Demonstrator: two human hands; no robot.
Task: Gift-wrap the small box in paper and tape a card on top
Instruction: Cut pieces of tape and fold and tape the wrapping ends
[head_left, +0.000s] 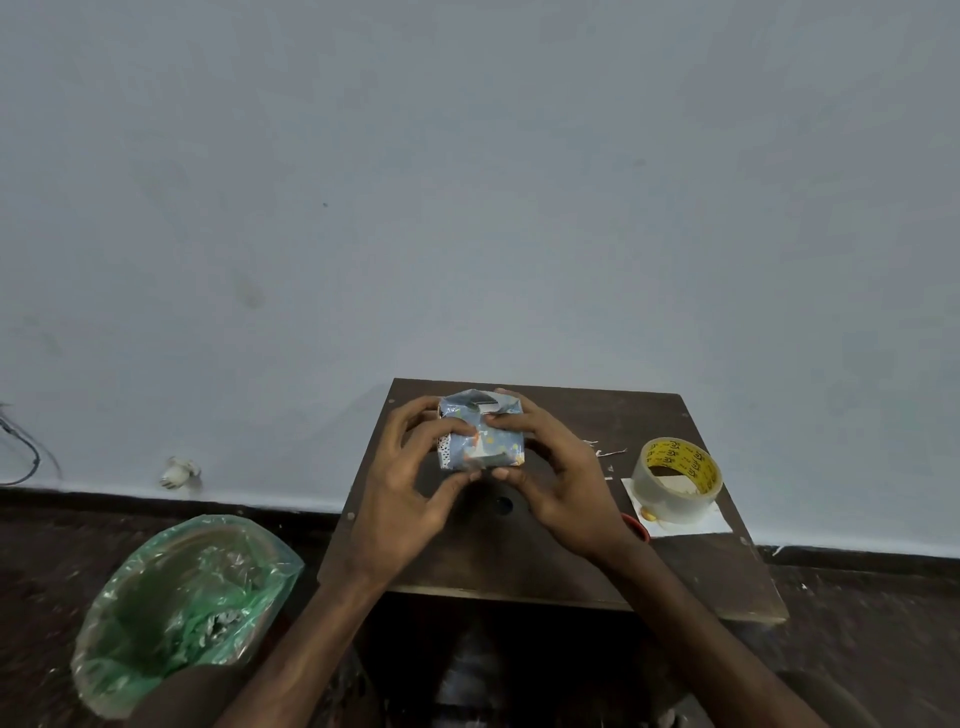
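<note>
The small box (480, 441) is held between both hands just above the far part of the dark table (519, 566), already covered in pale blue patterned wrapping paper (501, 446). The left hand (410, 483) grips its left side: the fingers (444, 427) curl over the top face and the thumb presses up against the near edge. The right hand (563, 478) mirrors it, its fingers (514, 423) laid over the top and round the far right corner, its thumb on the near edge. So both hands pinch the box, top against near edge.

At the end beyond the fingertips the paper looks loosely folded, with some white underside showing, and I judge that flap is not yet sealed flat.

The box looks light and fairly stiff, but the paper is thin, glossy and probably slippery, easy to crease or tear. It is best held by the flat faces and edges, with a fingertip pinning the loose flap down.

To the right of the right hand's fingers, a tape roll (675, 483) stands on a white card (696, 525). A red object (638, 526) shows partly behind the right wrist. Paper scraps (605, 451) lie between the fingers and the roll. Left of the left hand, on the floor, is a bin (182, 597) lined with a green bag.
</note>
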